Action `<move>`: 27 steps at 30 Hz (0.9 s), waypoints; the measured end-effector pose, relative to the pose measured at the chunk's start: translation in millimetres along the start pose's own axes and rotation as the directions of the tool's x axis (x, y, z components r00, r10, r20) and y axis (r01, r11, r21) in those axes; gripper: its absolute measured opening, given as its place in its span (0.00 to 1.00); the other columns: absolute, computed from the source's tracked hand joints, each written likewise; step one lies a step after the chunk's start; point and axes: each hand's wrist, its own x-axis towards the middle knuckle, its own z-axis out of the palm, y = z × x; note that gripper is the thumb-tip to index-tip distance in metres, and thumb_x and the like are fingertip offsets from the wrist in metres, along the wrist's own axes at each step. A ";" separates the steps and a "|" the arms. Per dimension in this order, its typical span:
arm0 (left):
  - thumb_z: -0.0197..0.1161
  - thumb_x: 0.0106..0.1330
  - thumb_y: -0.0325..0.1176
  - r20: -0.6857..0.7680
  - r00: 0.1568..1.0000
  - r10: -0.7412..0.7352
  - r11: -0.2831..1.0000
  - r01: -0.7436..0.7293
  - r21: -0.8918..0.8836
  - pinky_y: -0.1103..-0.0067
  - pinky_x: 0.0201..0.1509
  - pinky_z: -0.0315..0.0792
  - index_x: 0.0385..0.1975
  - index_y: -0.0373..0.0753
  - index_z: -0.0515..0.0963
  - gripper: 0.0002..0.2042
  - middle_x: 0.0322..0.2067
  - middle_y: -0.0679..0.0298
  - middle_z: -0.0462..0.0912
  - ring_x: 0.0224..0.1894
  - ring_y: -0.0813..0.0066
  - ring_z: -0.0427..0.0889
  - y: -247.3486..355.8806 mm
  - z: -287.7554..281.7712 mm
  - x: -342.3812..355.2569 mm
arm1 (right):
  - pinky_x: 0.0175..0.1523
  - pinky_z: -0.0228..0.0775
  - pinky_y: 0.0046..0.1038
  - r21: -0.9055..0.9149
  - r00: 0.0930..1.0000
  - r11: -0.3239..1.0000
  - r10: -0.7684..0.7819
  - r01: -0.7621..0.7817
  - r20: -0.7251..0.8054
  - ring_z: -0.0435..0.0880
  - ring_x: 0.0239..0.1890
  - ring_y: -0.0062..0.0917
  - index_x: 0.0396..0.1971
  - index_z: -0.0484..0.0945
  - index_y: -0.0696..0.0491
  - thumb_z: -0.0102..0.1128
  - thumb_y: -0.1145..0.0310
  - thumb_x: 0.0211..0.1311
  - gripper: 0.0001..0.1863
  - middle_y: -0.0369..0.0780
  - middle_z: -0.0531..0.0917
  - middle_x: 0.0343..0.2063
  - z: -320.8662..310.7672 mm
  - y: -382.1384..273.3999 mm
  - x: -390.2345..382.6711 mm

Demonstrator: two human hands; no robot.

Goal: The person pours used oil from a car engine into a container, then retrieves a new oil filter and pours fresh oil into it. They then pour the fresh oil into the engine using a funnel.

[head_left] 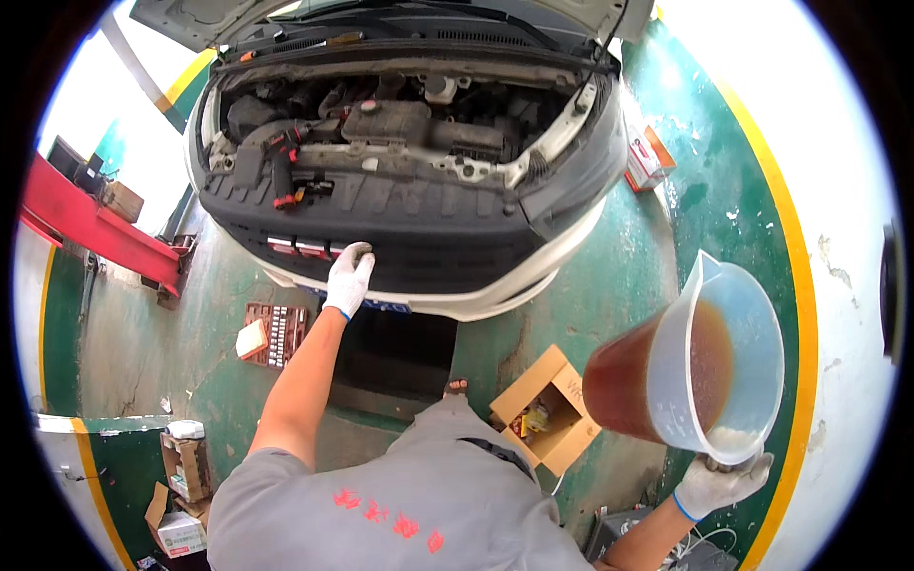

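Observation:
My left hand (350, 281), in a white glove, is at the black cover (447, 249) draped over the car's front, beside red-and-white patches. Its fingers are curled close together; whether they hold anything is unclear. My right hand (721, 481), also gloved, grips a large translucent measuring jug (628, 366) from below at its near end, out to my right. Reddish-brown liquid fills much of the jug. The hood is raised over the engine bay (386, 128). A red-and-black power tool (282, 169) lies at the bay's front left.
A socket set (290, 331) lies left of a dark floor pit (390, 357). An open cardboard box (571, 440) sits below the jug. A red lift arm (105, 219) is at left, stacked cartons (183, 466) at lower left, another box (647, 162) right of the car.

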 end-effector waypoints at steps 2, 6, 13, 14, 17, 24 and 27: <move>0.58 0.64 0.32 -0.002 0.999 0.045 0.999 -0.045 0.012 0.78 0.50 0.72 0.46 0.32 0.75 0.13 0.39 0.57 0.82 0.42 0.72 0.81 31.8 13.0 26.0 | 0.24 0.65 0.17 0.089 0.999 0.995 0.047 -0.046 -0.012 0.79 0.25 0.17 0.40 0.75 0.55 0.48 0.42 0.62 0.28 0.37 0.80 0.32 30.3 -40.0 9.9; 0.58 0.64 0.31 -0.009 0.997 0.070 0.996 -0.070 -0.046 0.77 0.48 0.73 0.44 0.32 0.76 0.12 0.39 0.56 0.82 0.41 0.70 0.81 50.5 29.9 58.6 | 0.24 0.65 0.18 0.287 0.969 0.925 0.240 -0.248 0.065 0.79 0.26 0.19 0.40 0.75 0.54 0.47 0.40 0.61 0.29 0.38 0.80 0.33 72.9 -60.1 24.3; 0.60 0.62 0.32 0.039 0.996 0.081 0.985 -0.086 0.147 0.76 0.51 0.72 0.44 0.33 0.76 0.13 0.41 0.54 0.80 0.44 0.65 0.81 37.6 44.8 95.1 | 0.26 0.67 0.20 0.332 0.962 0.904 0.235 -0.268 0.136 0.80 0.30 0.22 0.44 0.73 0.54 0.52 0.45 0.61 0.26 0.40 0.79 0.34 139.7 -58.9 63.3; 0.60 0.62 0.32 0.028 0.996 0.085 0.985 -0.089 0.149 0.75 0.51 0.72 0.44 0.33 0.77 0.13 0.41 0.54 0.80 0.44 0.64 0.80 32.6 45.1 96.7 | 0.29 0.69 0.22 0.292 0.992 0.950 0.095 -0.114 0.079 0.79 0.34 0.24 0.45 0.73 0.55 0.56 0.48 0.60 0.25 0.41 0.78 0.36 152.6 -56.7 72.0; 0.60 0.60 0.33 -0.016 0.997 0.078 0.986 -0.075 0.147 0.72 0.50 0.72 0.40 0.35 0.78 0.12 0.40 0.53 0.81 0.44 0.58 0.80 41.1 48.5 96.9 | 0.38 0.71 0.30 -0.180 0.833 0.817 -0.552 0.547 0.026 0.76 0.44 0.32 0.48 0.73 0.58 0.65 0.57 0.55 0.26 0.45 0.76 0.41 194.5 -69.3 97.1; 0.60 0.58 0.32 -0.077 0.995 0.059 0.975 -0.041 0.219 0.68 0.51 0.71 0.36 0.34 0.79 0.10 0.38 0.52 0.81 0.44 0.54 0.79 52.7 47.2 91.8 | 0.48 0.69 0.37 0.521 0.900 0.847 -0.147 -0.100 0.411 0.73 0.45 0.37 0.44 0.74 0.60 0.63 0.67 0.57 0.18 0.46 0.74 0.42 274.4 -54.6 137.6; 0.60 0.58 0.31 -0.067 0.998 0.008 0.976 0.007 0.219 0.69 0.50 0.72 0.37 0.33 0.79 0.11 0.37 0.51 0.81 0.44 0.53 0.79 57.2 46.7 94.0 | 0.41 0.70 0.29 0.594 0.875 0.799 -0.218 -0.093 0.432 0.74 0.37 0.27 0.35 0.73 0.59 0.51 0.66 0.65 0.10 0.41 0.74 0.35 313.7 -118.2 149.5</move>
